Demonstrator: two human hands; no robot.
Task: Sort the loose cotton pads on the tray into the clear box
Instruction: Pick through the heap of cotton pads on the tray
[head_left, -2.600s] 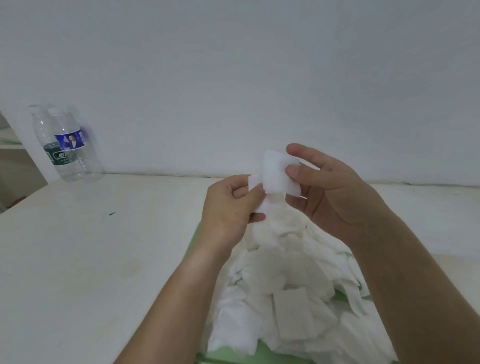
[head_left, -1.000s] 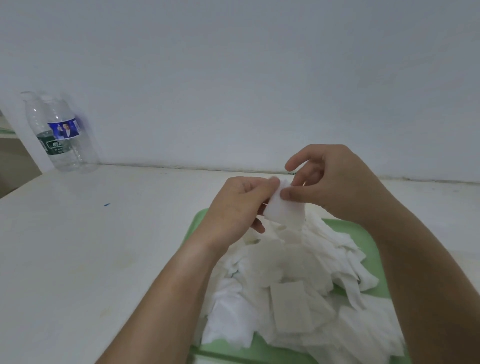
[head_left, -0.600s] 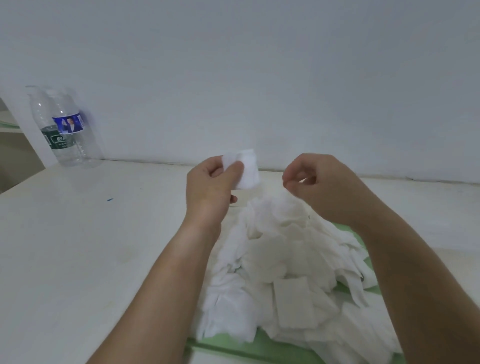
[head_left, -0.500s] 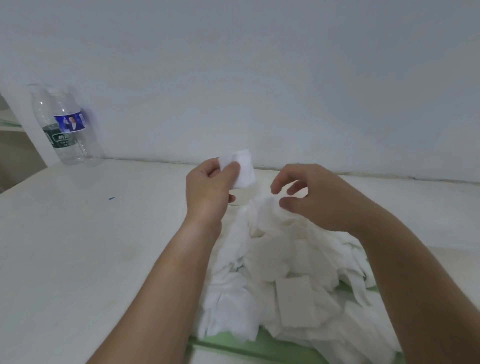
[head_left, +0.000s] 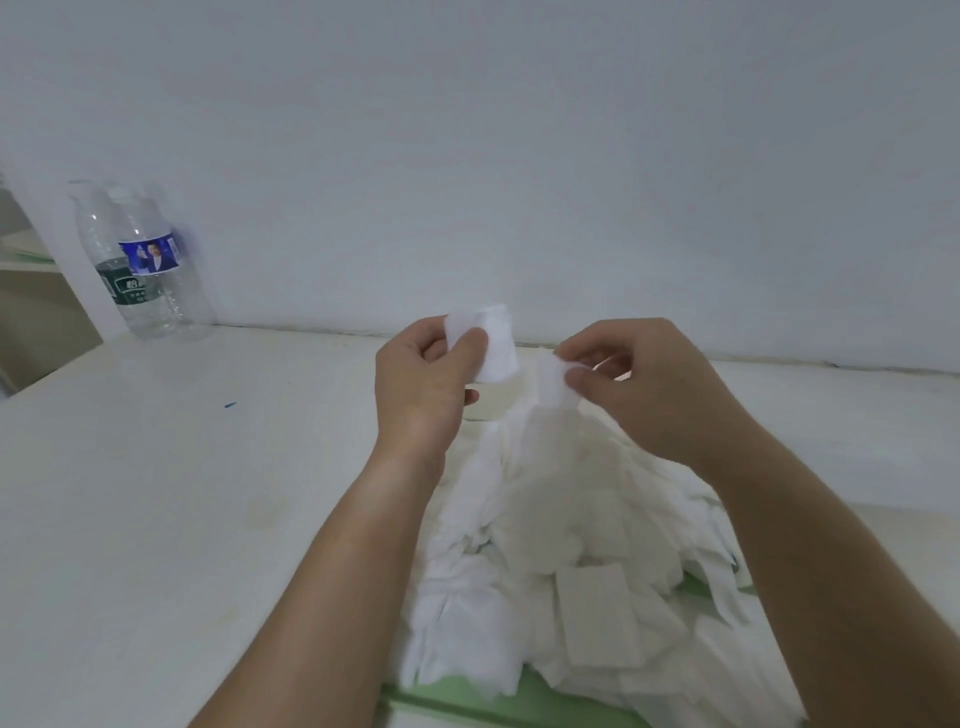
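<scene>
The flat green plastic tray (head_left: 457, 699) carries a heap of loose white square cotton pads (head_left: 545, 519); the clear box is out of view. Above it, the right hand (head_left: 649, 387) pinches 1 pad (head_left: 551, 382) between thumb and forefinger, while the raised left hand (head_left: 421, 387) grips a small squared stack (head_left: 493, 345), likely gathering pads to box together.

Plain indoor room, home or workroom unclear: bare white wall (head_left: 519, 130) behind a scuffed white tabletop (head_left: 156, 493), two clear plastic water bottles (head_left: 148, 270) against the wall, a shelf (head_left: 23, 266) far left.
</scene>
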